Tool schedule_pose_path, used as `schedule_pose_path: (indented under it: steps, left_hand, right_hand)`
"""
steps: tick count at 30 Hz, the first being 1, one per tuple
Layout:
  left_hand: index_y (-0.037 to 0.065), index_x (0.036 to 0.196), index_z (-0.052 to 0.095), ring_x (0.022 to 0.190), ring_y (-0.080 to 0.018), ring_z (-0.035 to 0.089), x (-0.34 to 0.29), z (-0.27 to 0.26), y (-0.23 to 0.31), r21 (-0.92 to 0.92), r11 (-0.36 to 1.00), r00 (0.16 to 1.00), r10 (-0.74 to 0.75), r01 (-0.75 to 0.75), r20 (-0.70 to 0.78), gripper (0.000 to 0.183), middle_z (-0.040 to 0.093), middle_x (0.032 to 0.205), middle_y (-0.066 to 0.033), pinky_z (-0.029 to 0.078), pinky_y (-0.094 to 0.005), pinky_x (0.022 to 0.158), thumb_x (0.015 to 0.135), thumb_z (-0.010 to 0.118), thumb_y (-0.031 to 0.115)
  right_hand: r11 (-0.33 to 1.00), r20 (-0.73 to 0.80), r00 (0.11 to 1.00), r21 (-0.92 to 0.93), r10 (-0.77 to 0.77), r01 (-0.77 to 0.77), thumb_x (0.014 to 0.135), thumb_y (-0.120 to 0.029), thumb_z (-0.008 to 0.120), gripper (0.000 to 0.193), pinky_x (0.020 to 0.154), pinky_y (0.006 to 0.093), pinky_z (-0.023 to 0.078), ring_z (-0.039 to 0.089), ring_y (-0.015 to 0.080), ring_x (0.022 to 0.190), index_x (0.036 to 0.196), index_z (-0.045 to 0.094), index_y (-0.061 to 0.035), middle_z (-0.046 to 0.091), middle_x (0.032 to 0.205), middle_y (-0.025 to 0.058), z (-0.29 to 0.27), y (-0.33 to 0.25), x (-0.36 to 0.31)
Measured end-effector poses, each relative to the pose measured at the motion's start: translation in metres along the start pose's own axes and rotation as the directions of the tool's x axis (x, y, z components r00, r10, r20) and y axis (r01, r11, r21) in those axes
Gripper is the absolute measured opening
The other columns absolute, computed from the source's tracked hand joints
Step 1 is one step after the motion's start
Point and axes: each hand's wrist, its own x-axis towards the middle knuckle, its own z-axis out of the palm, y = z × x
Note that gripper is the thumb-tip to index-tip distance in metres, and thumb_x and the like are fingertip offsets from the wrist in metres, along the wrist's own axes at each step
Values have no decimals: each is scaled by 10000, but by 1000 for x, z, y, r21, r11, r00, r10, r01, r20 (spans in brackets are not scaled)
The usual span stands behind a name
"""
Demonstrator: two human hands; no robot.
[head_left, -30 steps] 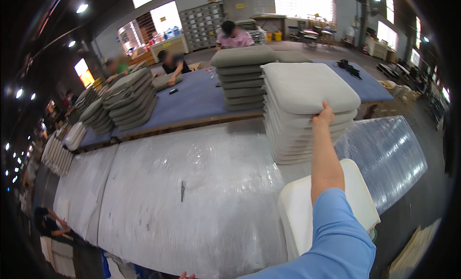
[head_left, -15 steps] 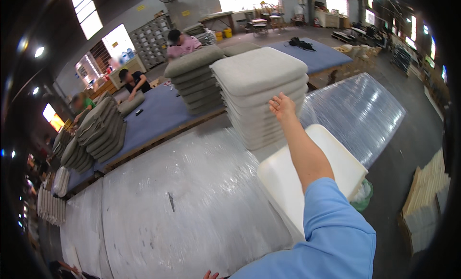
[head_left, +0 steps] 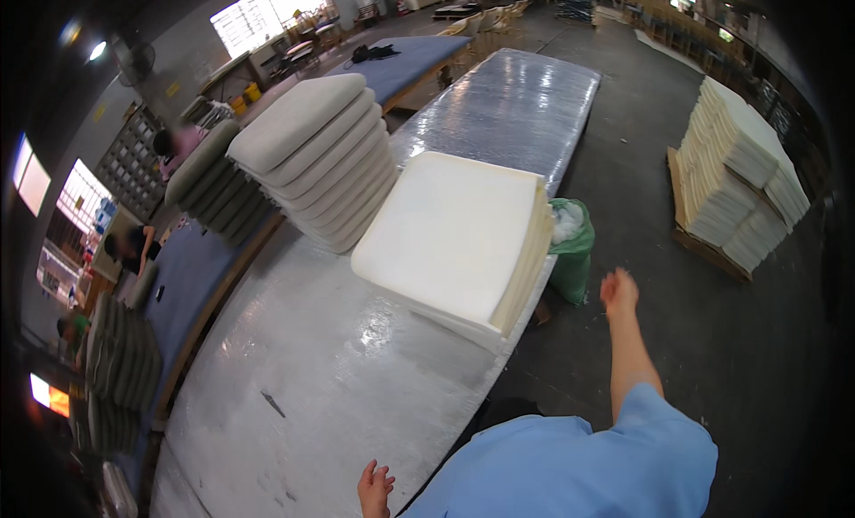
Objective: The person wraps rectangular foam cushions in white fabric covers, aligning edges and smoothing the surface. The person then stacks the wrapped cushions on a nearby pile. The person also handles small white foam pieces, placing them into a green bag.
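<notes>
My left hand (head_left: 376, 489) hovers at the lower edge over the plastic-wrapped table (head_left: 312, 367), its fingers apart with nothing in them. To the right, my right hand (head_left: 620, 292) hangs in the air over the floor, beyond the table's edge. Motion smears its fingers, and I see no object in it. Between the hands and the far table lies a stack of white foam pads (head_left: 450, 237), squarish with rounded corners. Behind it on the left stands a tall pile of pale grey cushions (head_left: 312, 126). Neither hand touches the pads or cushions.
A green sack (head_left: 572, 260) with white filling stands against the table's right side. Farther right, stacked cream foam pads (head_left: 735, 175) sit on the floor. On the left, a blue-topped table (head_left: 191, 282) bears dark grey cushions (head_left: 120, 353), with people working behind it.
My view has turned to the right. My right hand has drawn back from beside the pale cushion pile to over the floor. More of my left hand shows now.
</notes>
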Motion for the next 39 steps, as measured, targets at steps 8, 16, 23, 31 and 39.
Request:
schedule_pose_path:
  steps: [8,16,23,31,39]
  left_hand:
    - [49,1512,462,1046,-273,729,21,86,62,-43,998,959,-39,53,282,575,694,1273,-174,576,-352,875,1025,631,303]
    - [16,1606,245,1241,-379,629,56,214,160,-69,997,844,-2,46,536,711,498,1488,-269,564,-430,957,1060,581,323]
    - [28,1613,184,1213,-425,604,107,296,214,-253,949,899,-61,187,434,922,415,1520,-268,538,-496,991,979,685,470]
    - [49,1504,398,1114,-355,652,123,311,231,-143,963,907,-159,230,390,785,551,1401,-190,530,-477,981,963,680,543]
    - [43,1491,459,1250,-326,601,121,305,229,-254,948,888,-56,191,457,774,581,1415,-157,495,-497,1048,974,635,591]
  right_hand:
    - [759,-117,905,-507,409,-409,989,-218,600,119,470,321,486,628,163,587,998,639,-106,627,729,31,-111,110,-102]
    - [462,680,690,-542,-250,702,934,-256,698,258,748,363,534,696,221,804,1018,736,-15,727,850,84,171,31,-8]
    - [-271,789,612,-578,56,769,937,-512,640,541,987,472,512,648,416,1164,1196,727,-45,708,1234,197,330,1,72]
    - [-287,641,653,-589,403,755,883,-599,660,720,1016,464,508,649,400,1201,1238,702,26,687,1263,256,363,25,90]
    - [-173,894,413,-385,174,906,818,-525,775,581,814,460,538,723,374,932,1045,663,-2,739,967,229,390,-65,-22]
